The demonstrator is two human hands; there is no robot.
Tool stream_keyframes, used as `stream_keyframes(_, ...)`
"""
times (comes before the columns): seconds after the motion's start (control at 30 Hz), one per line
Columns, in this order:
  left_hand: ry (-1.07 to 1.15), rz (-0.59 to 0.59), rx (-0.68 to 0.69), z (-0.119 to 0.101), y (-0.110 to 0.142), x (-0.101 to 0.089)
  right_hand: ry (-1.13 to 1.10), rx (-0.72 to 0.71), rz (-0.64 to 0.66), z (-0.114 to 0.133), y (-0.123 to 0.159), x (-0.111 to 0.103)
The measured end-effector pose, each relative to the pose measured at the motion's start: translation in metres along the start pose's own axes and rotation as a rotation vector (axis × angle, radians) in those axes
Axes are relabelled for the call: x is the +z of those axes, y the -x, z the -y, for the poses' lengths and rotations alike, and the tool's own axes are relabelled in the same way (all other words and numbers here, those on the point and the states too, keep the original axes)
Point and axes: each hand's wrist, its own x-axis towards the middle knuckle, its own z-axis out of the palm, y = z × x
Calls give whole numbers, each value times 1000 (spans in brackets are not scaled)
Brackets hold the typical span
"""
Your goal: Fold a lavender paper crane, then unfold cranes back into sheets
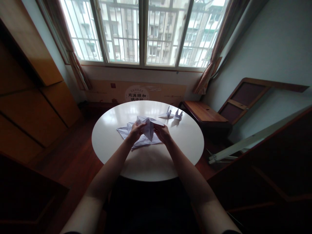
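Observation:
Both my hands grip one piece of folded white paper point(148, 129) above the round table. My left hand point(136, 130) pinches its left side, fingers closed on it. On the other side, my right hand point(162, 132) is closed on a flap of the same paper, its fingertips partly hidden behind it. Beneath and to the left lie creased sheets of paper point(143, 141), overlapping on the tabletop. Two finished paper cranes, a left one point(168, 112) and a right one point(178, 114), stand at the table's far right.
The white round table point(151, 164) stands before a barred window point(143, 35). A printed cardboard panel point(102, 92) leans below the sill. To the right is a low wooden stand point(204, 112); wooden cabinets point(21, 120) line the left.

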Motion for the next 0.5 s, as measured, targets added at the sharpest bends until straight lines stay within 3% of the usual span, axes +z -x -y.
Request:
stream_keyframes(0.2, -5, 150, 2, -3, 6, 5, 18, 0, 14, -4, -3, -3)
stream_keyframes(0.5, 92, 206, -17, -5, 4, 3, -38, 15, 43, 3, -4, -4)
